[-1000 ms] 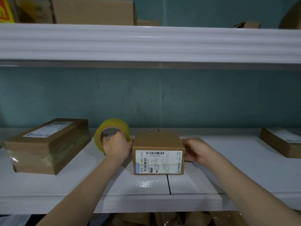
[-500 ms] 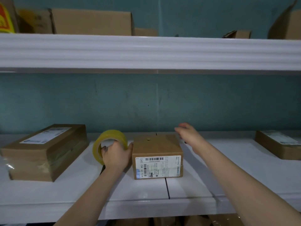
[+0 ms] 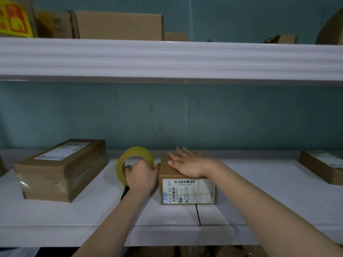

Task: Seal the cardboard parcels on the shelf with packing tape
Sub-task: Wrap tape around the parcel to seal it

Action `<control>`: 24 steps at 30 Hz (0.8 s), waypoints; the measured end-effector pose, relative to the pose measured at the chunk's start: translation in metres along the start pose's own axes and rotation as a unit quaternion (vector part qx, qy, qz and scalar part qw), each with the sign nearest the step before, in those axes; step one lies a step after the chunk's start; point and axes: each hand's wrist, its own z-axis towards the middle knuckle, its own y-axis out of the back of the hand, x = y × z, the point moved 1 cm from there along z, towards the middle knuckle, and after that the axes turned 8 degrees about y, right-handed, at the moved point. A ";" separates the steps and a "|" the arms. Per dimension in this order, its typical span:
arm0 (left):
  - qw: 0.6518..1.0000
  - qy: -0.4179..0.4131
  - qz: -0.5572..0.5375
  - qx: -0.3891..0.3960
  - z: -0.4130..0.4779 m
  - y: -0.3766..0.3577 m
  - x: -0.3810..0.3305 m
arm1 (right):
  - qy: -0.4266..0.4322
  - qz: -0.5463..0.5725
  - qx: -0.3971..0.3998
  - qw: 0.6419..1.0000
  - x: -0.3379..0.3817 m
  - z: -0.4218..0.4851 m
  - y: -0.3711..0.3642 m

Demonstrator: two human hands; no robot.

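A small cardboard parcel (image 3: 187, 191) with a white barcode label on its front stands in the middle of the white shelf (image 3: 259, 201). My right hand (image 3: 187, 163) lies flat on the parcel's top, fingers straight and spread. Just left of the parcel, my left hand (image 3: 142, 175) grips a roll of yellowish packing tape (image 3: 130, 158) that stands on edge, with fingers curled through its core. The thumb touches the parcel's left side.
A longer taped parcel (image 3: 61, 169) lies at the left of the shelf and another labelled parcel (image 3: 323, 167) at the right edge. The upper shelf (image 3: 167, 58) carries several cardboard boxes. A dark seam (image 3: 197, 214) splits the shelf boards below the small parcel.
My right hand left the parcel's right side, rose over it and came down flat on its top. My left hand kept hold of the tape roll beside the parcel.
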 end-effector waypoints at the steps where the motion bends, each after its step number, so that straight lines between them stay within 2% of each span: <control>1: 1.000 0.001 0.003 0.001 0.000 0.000 0.000 | -0.007 -0.001 0.000 1.000 0.000 0.000 0.000; 3: 1.000 -0.002 0.019 0.002 0.000 0.002 -0.001 | 0.002 -0.018 -0.017 1.000 0.000 -0.005 0.003; 6: 1.000 -0.009 0.026 0.002 -0.003 0.007 0.000 | 0.068 -0.046 -0.052 0.995 0.009 -0.011 0.005; 8: 1.000 -0.005 0.017 0.006 -0.005 0.007 0.001 | 0.081 -0.007 -0.028 0.996 0.016 -0.013 0.007; 10: 1.000 0.007 -0.016 0.015 -0.005 0.007 0.001 | 0.070 0.030 0.001 0.997 0.020 -0.013 0.014; 13: 0.990 0.024 -0.134 0.027 -0.007 0.008 0.000 | 0.067 0.020 0.007 0.998 0.023 -0.009 0.013; 16: 0.946 0.046 -0.312 0.071 -0.004 0.015 0.003 | 0.100 0.093 -0.056 0.989 0.015 -0.009 0.010; 17: 0.919 0.068 -0.375 0.102 -0.004 0.020 0.002 | 0.110 0.138 -0.081 0.981 0.011 -0.013 0.012; 19: 0.835 0.168 -0.497 0.165 -0.004 0.028 -0.001 | 0.124 0.219 -0.116 0.961 0.004 -0.023 0.016; 20: 0.796 0.214 -0.539 0.178 -0.002 0.032 -0.002 | 0.132 0.249 -0.132 0.950 0.002 -0.029 0.019; 21: 0.775 0.239 -0.560 0.166 0.000 0.036 -0.003 | 0.142 0.275 -0.152 0.939 -0.001 -0.035 0.021; 24: 0.826 0.219 -0.513 0.083 0.007 0.050 0.003 | 0.149 0.379 -0.241 0.881 -0.015 -0.052 0.022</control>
